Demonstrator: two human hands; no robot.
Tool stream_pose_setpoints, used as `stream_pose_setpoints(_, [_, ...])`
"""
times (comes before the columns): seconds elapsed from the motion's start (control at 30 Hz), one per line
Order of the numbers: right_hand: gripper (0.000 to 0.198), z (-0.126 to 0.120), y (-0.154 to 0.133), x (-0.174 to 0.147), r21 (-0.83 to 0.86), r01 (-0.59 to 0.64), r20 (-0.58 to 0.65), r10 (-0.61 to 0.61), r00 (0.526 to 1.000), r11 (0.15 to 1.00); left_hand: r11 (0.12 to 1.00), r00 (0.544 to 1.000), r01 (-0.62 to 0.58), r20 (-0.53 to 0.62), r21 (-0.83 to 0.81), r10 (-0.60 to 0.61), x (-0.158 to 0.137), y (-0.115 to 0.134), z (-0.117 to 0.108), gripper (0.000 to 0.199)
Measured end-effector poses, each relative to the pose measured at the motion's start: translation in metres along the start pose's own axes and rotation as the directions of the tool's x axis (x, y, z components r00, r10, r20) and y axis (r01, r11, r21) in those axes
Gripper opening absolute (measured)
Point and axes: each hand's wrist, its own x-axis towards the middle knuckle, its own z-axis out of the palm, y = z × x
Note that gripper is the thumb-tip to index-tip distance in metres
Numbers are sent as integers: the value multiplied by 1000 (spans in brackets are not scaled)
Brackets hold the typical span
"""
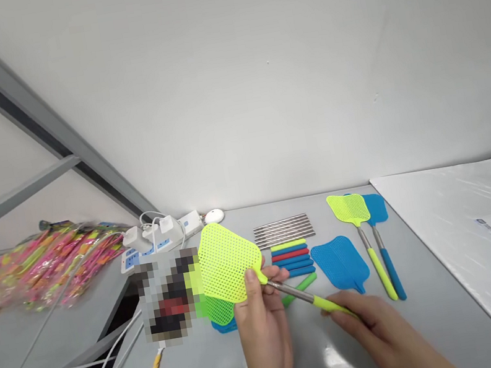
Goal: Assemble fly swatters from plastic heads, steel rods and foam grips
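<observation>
A yellow-green fly swatter point(231, 269) is held up over the grey tabletop point(435, 303) by both hands: the left hand point(262, 325) has its fingers clenched on the neck where the mesh head meets the metal rod, and the right hand point(377, 328) grips the yellow-green handle at the other end. Behind the swatter lie a row of bare metal rods point(284, 230) and, just in front of them, a stack of coloured handle sleeves point(292, 258) in yellow, red and blue. To the right a loose blue swatter head point(340, 263) lies flat, and beyond it two finished swatters point(367, 233), one yellow-green and one blue, lie side by side. More mesh heads point(219, 314) are partly hidden under the held one. A white power strip point(156, 240) with plugs and trailing cables sits at the back left, near a pile of pink-wrapped packs point(46, 261). A white sheet in clear plastic point(475, 233) covers the right of the tabletop. The wall behind is plain white.
</observation>
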Motion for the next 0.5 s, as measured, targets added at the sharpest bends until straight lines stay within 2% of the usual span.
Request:
stream_pose_setpoints(0.03, [41, -1, 1, 1, 142, -103, 88, 91, 992, 985, 1000, 1000, 6, 24, -1, -6, -1, 0, 0, 26])
stream_pose_setpoints(0.1, [46, -2, 4, 3, 395, -331, 309, 215, 926, 857, 1000, 998, 22, 60, 8, -23, -2, 0, -1, 26])
stream_pose_setpoints(0.17, [46, -3, 5, 4, 520, -451, 441, 224, 869, 725, 999, 997, 42, 68, 17, -43, -4, 1, -2, 27])
stream_pose_setpoints(0.2, [46, -3, 5, 4, 538, -456, 451, 214, 866, 709, 998, 996, 56, 66, 19, -57, -5, 1, -3, 27])
stream_pose_setpoints(0.23, [46, -2, 4, 5, 527, -436, 428, 215, 878, 730, 997, 995, 72, 62, 18, -73, -5, 2, -4, 27])
stream_pose_setpoints(0.3, [46, -2, 0, 6, 410, -324, 286, 218, 933, 853, 994, 993, 108, 55, 13, -109, -6, 2, -8, 28])
stream_pose_setpoints(0.37, [43, -1, -4, 7, 167, -145, 79, 133, 988, 975, 989, 987, 146, 61, 12, -146, -8, 1, -13, 31])
stream_pose_setpoints(0.4, [40, 0, -6, 7, 17, -50, -3, 50, 999, 999, 986, 984, 164, 66, 15, -164, -8, 0, -16, 32])
stream_pose_setpoints(0.43, [36, 1, -7, 7, -135, 43, -56, -51, 997, 990, 984, 981, 178, 73, 19, -179, -9, -1, -19, 32])
stream_pose_setpoints(0.5, [29, 5, -8, 7, -412, 197, -84, -252, 964, 889, 981, 978, 189, 86, 37, -192, -9, -3, -25, 32])
